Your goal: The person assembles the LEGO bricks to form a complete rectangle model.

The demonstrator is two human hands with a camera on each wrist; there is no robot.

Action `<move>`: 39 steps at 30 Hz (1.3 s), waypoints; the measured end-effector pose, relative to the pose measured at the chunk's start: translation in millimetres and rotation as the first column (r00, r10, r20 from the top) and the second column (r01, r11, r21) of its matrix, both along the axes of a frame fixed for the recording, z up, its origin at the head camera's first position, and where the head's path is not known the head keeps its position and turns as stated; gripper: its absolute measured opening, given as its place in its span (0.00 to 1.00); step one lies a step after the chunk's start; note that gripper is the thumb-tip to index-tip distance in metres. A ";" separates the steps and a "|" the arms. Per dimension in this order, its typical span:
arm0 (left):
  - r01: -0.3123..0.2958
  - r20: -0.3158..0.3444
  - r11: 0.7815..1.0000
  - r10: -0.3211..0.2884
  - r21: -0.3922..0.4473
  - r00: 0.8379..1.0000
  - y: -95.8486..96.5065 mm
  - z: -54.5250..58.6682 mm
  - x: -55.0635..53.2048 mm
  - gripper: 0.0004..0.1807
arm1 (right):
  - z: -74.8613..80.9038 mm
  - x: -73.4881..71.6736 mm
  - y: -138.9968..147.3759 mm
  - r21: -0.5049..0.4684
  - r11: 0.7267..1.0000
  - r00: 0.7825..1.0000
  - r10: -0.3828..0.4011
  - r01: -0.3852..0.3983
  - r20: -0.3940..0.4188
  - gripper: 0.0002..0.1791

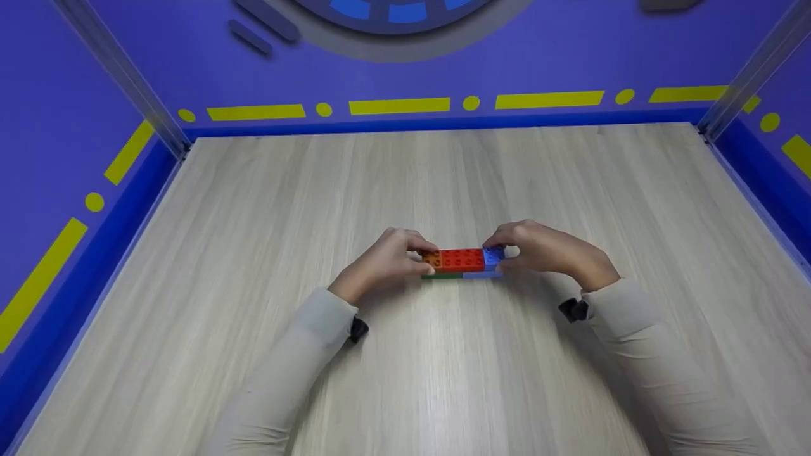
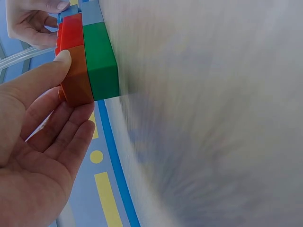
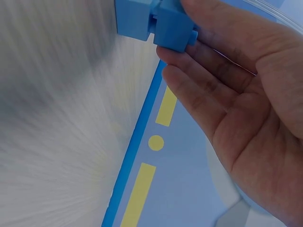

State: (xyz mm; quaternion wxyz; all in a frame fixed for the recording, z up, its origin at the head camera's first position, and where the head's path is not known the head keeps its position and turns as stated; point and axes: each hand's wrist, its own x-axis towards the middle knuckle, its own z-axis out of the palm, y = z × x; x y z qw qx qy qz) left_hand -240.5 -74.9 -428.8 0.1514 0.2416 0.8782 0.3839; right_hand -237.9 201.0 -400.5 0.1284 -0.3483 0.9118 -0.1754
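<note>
Two layers of toy building bricks form a short row in the middle of the table. The upper layer runs from an orange brick [image 2: 78,80] through a red brick [image 1: 462,260] to a blue brick [image 3: 174,26]. Below lie a green brick [image 2: 103,64] and a light blue brick [image 3: 133,19]. My left hand [image 1: 394,256] pinches the orange brick at the left end between thumb and fingers. At the right end, my right hand [image 1: 548,247] pinches the upper blue brick. The right wrist view shows a narrow gap between the two blue bricks.
A pale wood-grain table [image 1: 253,209] lies under the bricks. Blue-purple panels with yellow markings [image 1: 399,106] stand along its back and both sides. Metal corner posts [image 1: 120,69] rise at the back corners.
</note>
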 end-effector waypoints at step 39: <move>0.035 -0.089 0.999 -0.038 -0.033 0.995 3.1 3.4 4.3 0.17 | 0.8 0.8 -5.9 -0.025 0.999 0.999 -0.048 0.049 0.018 0.18</move>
